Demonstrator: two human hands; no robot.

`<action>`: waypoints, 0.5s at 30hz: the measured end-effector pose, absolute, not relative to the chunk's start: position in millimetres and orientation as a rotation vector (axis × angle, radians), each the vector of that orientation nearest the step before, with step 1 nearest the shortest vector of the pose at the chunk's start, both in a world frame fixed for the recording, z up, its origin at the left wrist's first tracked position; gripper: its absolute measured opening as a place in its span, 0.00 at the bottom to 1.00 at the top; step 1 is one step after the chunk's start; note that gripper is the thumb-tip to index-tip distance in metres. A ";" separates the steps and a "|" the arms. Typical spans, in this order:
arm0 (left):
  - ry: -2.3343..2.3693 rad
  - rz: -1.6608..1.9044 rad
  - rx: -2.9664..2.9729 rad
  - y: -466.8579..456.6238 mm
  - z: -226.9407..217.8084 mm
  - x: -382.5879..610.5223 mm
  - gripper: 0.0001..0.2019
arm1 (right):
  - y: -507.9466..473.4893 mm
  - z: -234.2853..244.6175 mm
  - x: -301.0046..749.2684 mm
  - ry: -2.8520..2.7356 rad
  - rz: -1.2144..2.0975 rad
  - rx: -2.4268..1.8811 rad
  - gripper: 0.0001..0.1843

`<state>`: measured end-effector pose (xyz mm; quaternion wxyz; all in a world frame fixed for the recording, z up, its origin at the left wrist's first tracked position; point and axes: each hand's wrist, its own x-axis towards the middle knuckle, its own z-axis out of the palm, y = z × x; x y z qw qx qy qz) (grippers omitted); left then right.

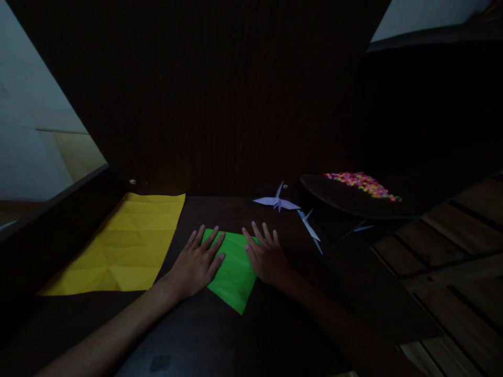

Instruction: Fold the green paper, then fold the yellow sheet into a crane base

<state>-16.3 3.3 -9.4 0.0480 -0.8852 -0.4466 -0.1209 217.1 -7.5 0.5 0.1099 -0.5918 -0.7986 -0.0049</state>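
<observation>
A green sheet of paper (233, 269) with faint creases lies on the dark wooden surface, one corner pointing towards me. My left hand (198, 262) rests flat on its left side with the fingers spread. On the right side of the sheet lies my right hand (267, 256), also flat, fingers apart. Both hands cover part of the paper's edges. Left of them a larger yellow sheet (133, 241) is spread out, marked with many fold lines. Beyond my right hand sits a lavender folded paper crane (277, 202).
A pale blue folded paper bird (310, 226) lies to the right. Behind it, a dark curved shelf (334, 196) bears a cluster of small colourful pieces (363, 183). A tall dark panel (236, 104) rises at the back, and a raised side board (51, 204) borders the left.
</observation>
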 end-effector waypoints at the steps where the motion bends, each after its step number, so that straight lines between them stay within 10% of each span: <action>1: -1.373 -0.370 -2.691 3.2 -9.6 -16.3 0.28 | -7.8 0.8 216.8 -2.333 -0.017 -1.755 0.27; 15: -1.443 -0.327 -2.665 2.5 -6.6 -16.9 0.29 | -10.2 -7.1 215.8 -2.288 -0.112 -1.657 0.32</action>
